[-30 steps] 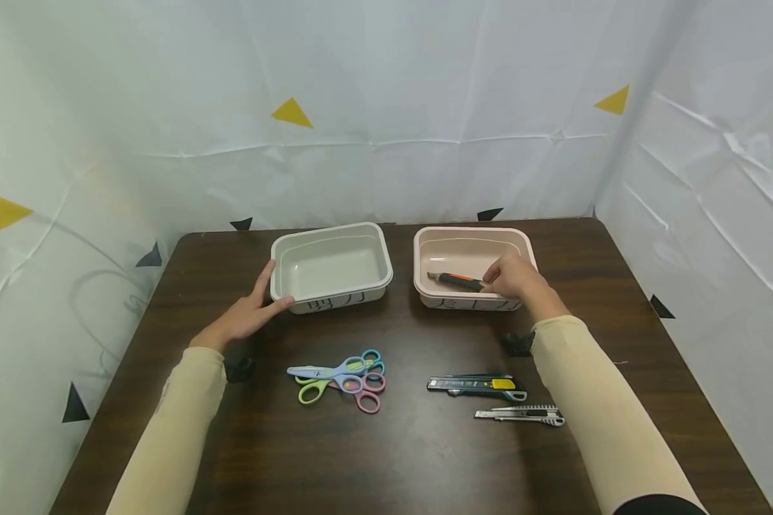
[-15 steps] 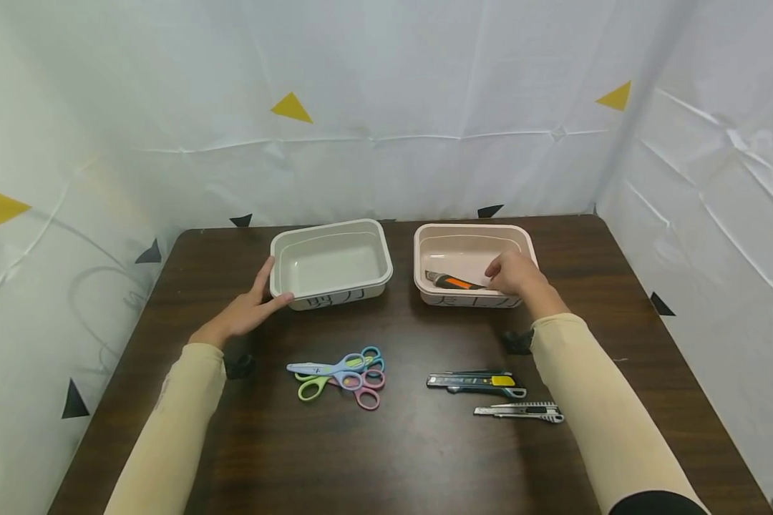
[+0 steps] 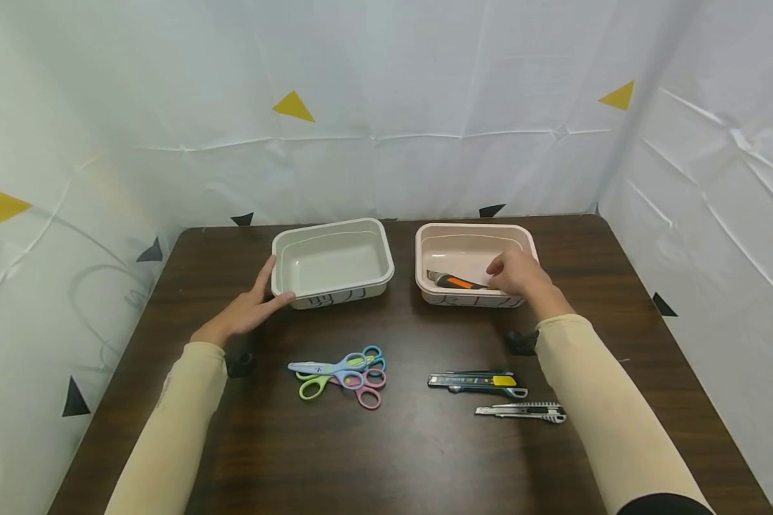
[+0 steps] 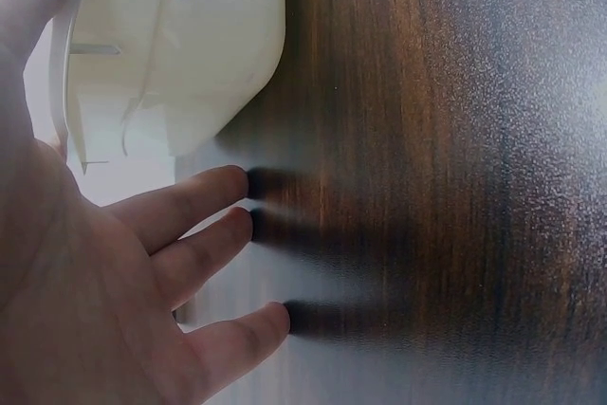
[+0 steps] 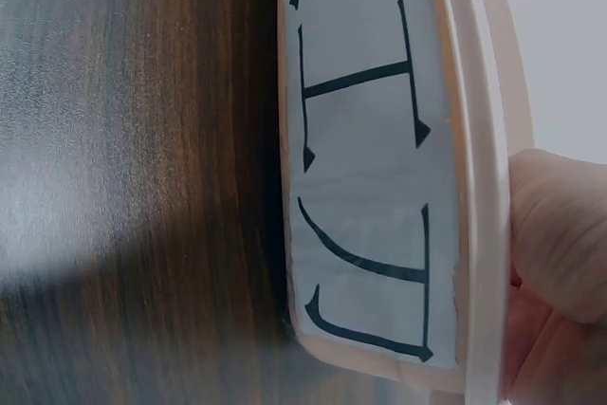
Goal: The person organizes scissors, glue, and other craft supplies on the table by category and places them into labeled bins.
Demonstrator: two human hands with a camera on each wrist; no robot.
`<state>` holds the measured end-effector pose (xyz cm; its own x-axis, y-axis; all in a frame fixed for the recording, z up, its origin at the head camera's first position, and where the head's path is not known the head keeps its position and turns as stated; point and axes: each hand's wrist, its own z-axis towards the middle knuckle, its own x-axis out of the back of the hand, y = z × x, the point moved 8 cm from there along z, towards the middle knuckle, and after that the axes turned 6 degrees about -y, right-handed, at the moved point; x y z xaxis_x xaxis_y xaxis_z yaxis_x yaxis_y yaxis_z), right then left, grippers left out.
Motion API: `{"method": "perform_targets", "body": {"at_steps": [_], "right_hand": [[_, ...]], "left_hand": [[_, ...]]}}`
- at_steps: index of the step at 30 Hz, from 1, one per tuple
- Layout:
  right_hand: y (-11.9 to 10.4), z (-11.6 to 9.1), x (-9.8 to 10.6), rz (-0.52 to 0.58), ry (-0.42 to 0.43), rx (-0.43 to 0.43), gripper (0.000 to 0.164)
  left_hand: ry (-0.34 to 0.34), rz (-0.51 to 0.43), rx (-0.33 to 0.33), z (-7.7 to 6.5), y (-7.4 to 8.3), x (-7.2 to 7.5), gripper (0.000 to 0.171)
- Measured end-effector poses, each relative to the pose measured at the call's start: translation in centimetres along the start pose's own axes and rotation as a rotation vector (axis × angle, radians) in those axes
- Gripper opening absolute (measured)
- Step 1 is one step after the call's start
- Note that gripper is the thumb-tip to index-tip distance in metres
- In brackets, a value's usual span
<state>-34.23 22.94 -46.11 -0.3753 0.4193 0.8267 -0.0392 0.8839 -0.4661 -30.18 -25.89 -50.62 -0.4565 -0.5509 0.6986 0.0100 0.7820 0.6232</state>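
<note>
— Fingers first, from the head view: how are they held?
— Those of the left hand (image 3: pixel 243 312) are stretched and spread, with the grey-green bin (image 3: pixel 333 261), just left of the pink bin (image 3: pixel 454 252), touched at its corner.
— And the right hand (image 3: pixel 520 275)?
— It is bent over the pink bin's front right part, fingers curled; whether the orange-and-black knife (image 3: pixel 454 281) is gripped or free cannot be told.
— Where is that knife seen?
— Inside the pink bin, along its front wall, the right end being hidden.
— What else is shown?
— On the table (image 3: pixel 393 458), in front of the pink bin, a dark cutter (image 3: pixel 473 383) with a yellow slider and a silver cutter (image 3: pixel 520 412) are laid. Heaped scissors (image 3: pixel 341 374) are seen in front and to the left of it.
— By the left wrist view?
— Three straight fingers are shown, with the grey-green bin beside them.
— By the right?
— Black strokes are borne by a white label (image 5: pixel 370 163) on the pink bin's wall; beyond its rim, the right hand is partly seen, fingertips hidden.
</note>
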Motion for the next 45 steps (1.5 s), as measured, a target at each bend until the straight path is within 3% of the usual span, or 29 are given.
{"method": "perform_targets", "body": {"at_steps": [7, 24, 30, 34, 39, 42, 45], "right_hand": [[-0.9, -0.8, 0.8, -0.003, 0.049, 0.058, 0.028], [-5.7, -6.3, 4.5, 0.039, 0.203, 0.211, 0.028], [-7.7, -8.9, 4.3, 0.026, 0.217, 0.347, 0.022], [-9.5, -10.5, 2.9, -0.009, 0.152, 0.456, 0.02], [-11.0, -12.0, -0.6, -0.205, -0.027, 0.555, 0.026], [-10.5, -12.6, -2.5, -0.318, -0.101, 0.537, 0.031], [-9.2, -12.7, -4.1, -0.351, -0.151, 0.47, 0.035]], "left_hand": [[-0.004, 0.0, 0.0, 0.2, -0.1, -0.2, 0.09], [0.0, 0.003, -0.017, 0.1, 0.4, -0.1, 0.089], [-0.005, 0.003, -0.006, -0.1, 0.5, -0.4, 0.09], [0.005, 0.008, -0.013, -0.1, 0.4, -0.2, 0.089], [-0.001, 0.016, -0.011, -0.4, 0.4, -0.2, 0.091], [-0.004, 0.018, -0.011, -0.5, 0.6, -0.3, 0.092], [0.001, 0.016, -0.013, -0.6, 0.7, -0.2, 0.092]]}}
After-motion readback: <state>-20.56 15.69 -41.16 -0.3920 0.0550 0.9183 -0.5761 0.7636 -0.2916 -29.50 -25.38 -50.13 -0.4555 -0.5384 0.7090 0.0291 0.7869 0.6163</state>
